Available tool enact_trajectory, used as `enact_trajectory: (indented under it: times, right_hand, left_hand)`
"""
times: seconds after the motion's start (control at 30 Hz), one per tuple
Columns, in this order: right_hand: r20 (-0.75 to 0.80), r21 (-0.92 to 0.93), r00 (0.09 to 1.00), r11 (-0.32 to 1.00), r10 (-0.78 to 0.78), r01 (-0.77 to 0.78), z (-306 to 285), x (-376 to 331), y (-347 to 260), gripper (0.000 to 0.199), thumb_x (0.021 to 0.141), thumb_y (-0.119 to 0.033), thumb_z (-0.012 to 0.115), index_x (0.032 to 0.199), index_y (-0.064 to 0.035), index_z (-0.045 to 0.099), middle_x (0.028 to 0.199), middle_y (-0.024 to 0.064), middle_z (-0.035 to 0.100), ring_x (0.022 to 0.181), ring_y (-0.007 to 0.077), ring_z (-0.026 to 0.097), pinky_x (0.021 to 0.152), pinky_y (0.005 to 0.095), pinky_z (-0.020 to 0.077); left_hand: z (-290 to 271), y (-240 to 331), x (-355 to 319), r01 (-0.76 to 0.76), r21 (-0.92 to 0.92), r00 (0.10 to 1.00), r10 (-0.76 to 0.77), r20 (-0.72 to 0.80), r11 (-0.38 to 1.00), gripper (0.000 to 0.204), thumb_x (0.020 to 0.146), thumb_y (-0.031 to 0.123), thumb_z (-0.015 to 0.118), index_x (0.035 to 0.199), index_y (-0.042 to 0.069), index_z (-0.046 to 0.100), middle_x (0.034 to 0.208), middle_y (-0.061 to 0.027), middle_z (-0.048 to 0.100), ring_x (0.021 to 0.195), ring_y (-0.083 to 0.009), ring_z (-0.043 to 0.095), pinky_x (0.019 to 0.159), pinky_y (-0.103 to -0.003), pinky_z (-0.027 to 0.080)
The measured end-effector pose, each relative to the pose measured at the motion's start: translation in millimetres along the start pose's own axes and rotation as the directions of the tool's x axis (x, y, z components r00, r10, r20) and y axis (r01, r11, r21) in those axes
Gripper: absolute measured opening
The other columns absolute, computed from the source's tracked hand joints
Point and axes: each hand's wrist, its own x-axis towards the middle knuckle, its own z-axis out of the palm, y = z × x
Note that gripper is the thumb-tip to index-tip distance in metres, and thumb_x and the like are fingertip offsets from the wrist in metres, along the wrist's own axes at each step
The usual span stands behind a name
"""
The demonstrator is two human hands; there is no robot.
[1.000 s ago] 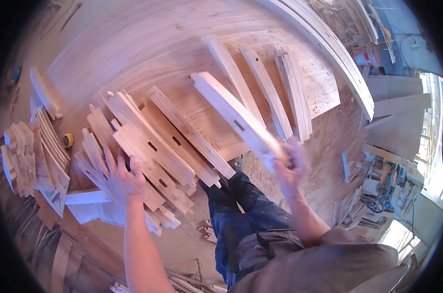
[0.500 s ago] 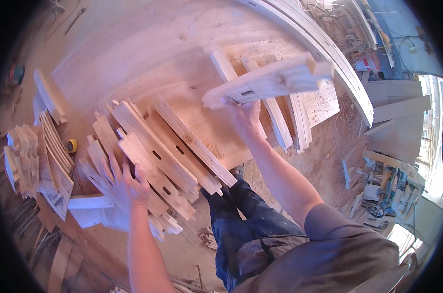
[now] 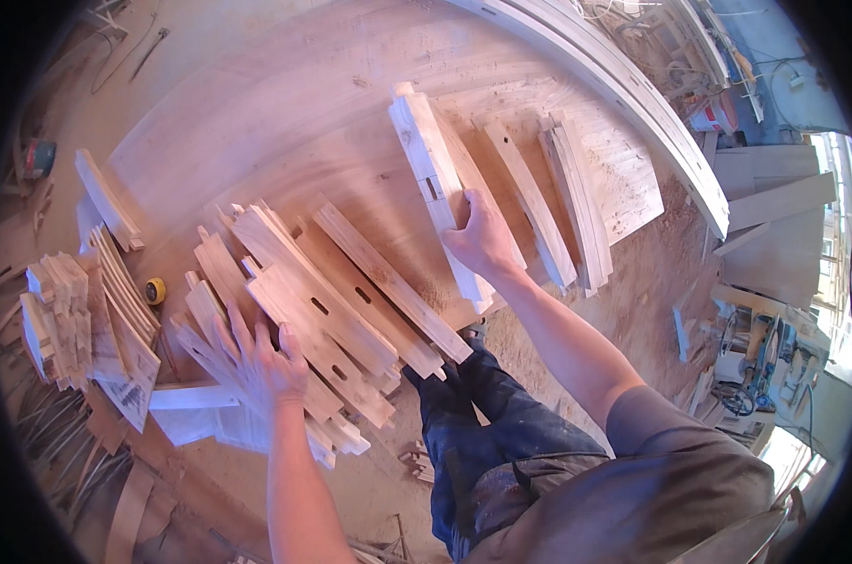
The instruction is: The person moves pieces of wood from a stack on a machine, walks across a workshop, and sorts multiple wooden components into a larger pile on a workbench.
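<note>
Slotted plank (image 3: 437,188) gripped by right hand (image 3: 482,240); left hand (image 3: 252,362) flat, fingers spread, on plank pile (image 3: 313,310).

Wide pale wooden worktop (image 3: 257,122) fills the upper left, its surface dusted with shavings; a long curved laminated timber rail (image 3: 623,94) arcs along its far edge; floor (image 3: 651,282) to the right is thick with sawdust. Stacked boards (image 3: 773,202) lean at the right, with power tools and cables (image 3: 755,367) heaped below them; bright daylight comes through a window (image 3: 839,235) at the far right edge. Offcuts and bent strips (image 3: 125,508) litter the floor lower left; small yellow tape measure (image 3: 154,290) sits near them.
</note>
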Motion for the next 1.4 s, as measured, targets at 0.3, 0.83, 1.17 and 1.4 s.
enact_trajectory:
  times: [0.3,0.83,1.17,1.4]
  right_hand:
    - [-0.166,-0.437,0.904,0.851,-0.394,0.291,54,-8,35,0.069,0.080,-0.008,0.068,0.142,0.0017,0.040,0.106,0.0200,0.064,0.095,0.0388,0.063,0.083,0.0474,0.0476]
    - [-0.134,-0.221,0.988,0.974,-0.080,0.049,45,-100,102,0.079,0.077,-0.005,0.075,0.149,-0.0018,0.042,0.128,0.0200,0.060,0.121,0.0371,0.058,0.101,0.0440,0.0485]
    - [0.220,0.461,0.958,0.845,0.186,-0.270,31,-95,93,0.064,0.079,-0.003,0.072,0.141,-0.0004,0.056,0.117,0.0137,0.068,0.098,0.0217,0.067,0.085,0.0340,0.0529]
    - [0.504,0.853,0.863,-0.175,0.025,-0.492,46,-103,114,0.053,0.084,-0.016,0.073,0.134,-0.0074,0.058,0.109,0.0111,0.068,0.090,0.0243,0.064,0.071,0.0343,0.0502]
  left_hand:
    - [3,0,1,0.002,-0.022,1.000,-0.001,0.013,1.000,0.054,0.096,0.039,0.052,0.119,-0.006,0.071,0.161,-0.0201,0.038,0.151,-0.0442,0.024,0.124,-0.056,0.021]
    - [6,-1,1,-0.015,0.020,1.000,0.015,-0.021,1.000,0.055,0.097,0.041,0.052,0.114,-0.007,0.073,0.161,-0.0183,0.039,0.151,-0.0436,0.026,0.122,-0.055,0.025]
    - [9,-4,-1,-0.010,0.001,1.000,0.011,-0.021,1.000,0.056,0.097,0.042,0.052,0.113,-0.007,0.073,0.161,-0.0176,0.038,0.151,-0.0429,0.026,0.122,-0.055,0.024]
    - [8,-3,1,-0.017,0.018,1.000,0.017,-0.013,1.000,0.056,0.097,0.042,0.052,0.111,-0.008,0.073,0.161,-0.0183,0.039,0.150,-0.0436,0.027,0.122,-0.055,0.025]
